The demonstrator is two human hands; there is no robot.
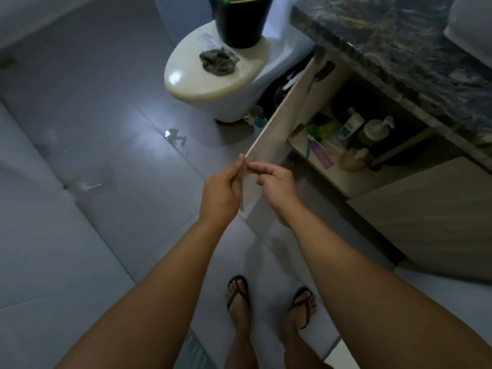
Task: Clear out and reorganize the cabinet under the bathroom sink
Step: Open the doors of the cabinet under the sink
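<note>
The beige cabinet door point(282, 129) under the dark marble counter point(394, 49) stands swung out toward me. My left hand point(222, 191) grips its free edge from the outer side, thumb along the edge. My right hand point(274, 186) holds the same edge from the inner side with curled fingers. Inside the cabinet point(327, 177) stand a white bottle with a blue label point(350, 125), a green pump bottle point(372, 131), a pale bottle point(355, 159), a toothbrush point(308, 147), a purple packet point(322, 155) and green packaging point(326, 127). The far interior is dark.
A white toilet point(213, 78) with its lid down carries a grey rag point(218, 61) and a black bucket point(241, 21). Small bottles point(258, 119) stand on the floor between toilet and door. A puddle point(174, 135) lies on the grey tiles. The second cabinet door point(426, 209) is closed. My sandalled feet point(239, 296) stand below.
</note>
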